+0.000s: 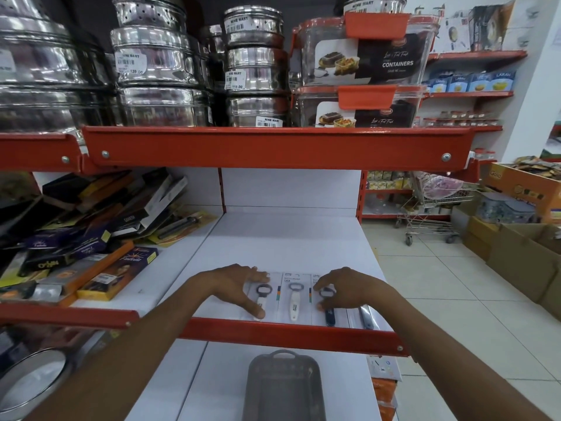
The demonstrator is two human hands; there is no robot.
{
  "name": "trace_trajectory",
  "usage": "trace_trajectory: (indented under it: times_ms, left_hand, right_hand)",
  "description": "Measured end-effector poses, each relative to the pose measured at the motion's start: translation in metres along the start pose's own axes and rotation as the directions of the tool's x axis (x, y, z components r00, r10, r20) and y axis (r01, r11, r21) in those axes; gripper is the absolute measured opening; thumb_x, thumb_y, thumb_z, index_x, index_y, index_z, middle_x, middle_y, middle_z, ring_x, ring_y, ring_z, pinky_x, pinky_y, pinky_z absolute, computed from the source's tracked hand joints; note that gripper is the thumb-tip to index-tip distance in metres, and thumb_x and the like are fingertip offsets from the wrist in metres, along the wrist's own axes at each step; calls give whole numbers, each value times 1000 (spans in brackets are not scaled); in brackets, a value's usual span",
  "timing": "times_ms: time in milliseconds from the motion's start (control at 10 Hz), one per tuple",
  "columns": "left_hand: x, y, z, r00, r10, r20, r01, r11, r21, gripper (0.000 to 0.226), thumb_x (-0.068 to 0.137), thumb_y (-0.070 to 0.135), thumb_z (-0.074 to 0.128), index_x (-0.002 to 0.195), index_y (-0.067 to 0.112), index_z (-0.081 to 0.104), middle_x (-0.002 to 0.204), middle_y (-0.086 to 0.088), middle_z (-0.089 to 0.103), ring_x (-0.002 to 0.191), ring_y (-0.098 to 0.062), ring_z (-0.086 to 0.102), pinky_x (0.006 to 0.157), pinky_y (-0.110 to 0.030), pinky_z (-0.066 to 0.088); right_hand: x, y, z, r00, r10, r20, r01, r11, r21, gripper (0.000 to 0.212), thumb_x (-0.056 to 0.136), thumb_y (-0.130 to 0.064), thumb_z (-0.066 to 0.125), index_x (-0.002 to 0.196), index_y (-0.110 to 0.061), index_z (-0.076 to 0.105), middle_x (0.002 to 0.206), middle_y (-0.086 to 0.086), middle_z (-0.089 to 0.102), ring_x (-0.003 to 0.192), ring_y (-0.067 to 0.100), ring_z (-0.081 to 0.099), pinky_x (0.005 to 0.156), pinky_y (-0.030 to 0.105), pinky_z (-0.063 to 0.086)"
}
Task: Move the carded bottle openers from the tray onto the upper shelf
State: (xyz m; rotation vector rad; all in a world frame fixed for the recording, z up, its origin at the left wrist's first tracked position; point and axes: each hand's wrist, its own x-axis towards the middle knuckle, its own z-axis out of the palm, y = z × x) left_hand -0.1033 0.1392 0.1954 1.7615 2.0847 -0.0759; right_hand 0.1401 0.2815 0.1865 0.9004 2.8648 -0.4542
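Note:
Several carded bottle openers lie side by side at the front of the white shelf [273,238], behind its red lip. My left hand [235,284] rests fingers spread on the leftmost card, which carries a white-handled opener [262,294]. The middle card [294,299] with a white opener lies untouched between my hands. My right hand [346,288] presses on a card with a dark blue opener [329,314]. Another dark-handled card [365,317] lies at the far right. A dark grey tray [283,387] sits on the shelf below and looks empty.
Boxed knives and packets [91,238] are piled on the shelf's left half. Steel tins [158,65] and plastic containers [361,71] fill the level above. A shopping trolley [434,208] and cardboard boxes [516,247] stand in the aisle to the right.

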Motion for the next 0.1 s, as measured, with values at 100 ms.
trace_trajectory:
  times_ms: [100]
  left_hand:
    - [-16, 6, 2, 986, 49, -157, -50, 999, -4, 109, 67, 77, 66, 155, 35, 17, 166, 12, 6, 152, -5, 2, 123, -35, 12]
  right_hand:
    - [-6, -5, -1, 987, 6, -161, -2, 1000, 26, 57, 83, -48, 66, 134, -28, 50, 146, -3, 48, 132, 20, 43, 110, 39, 38]
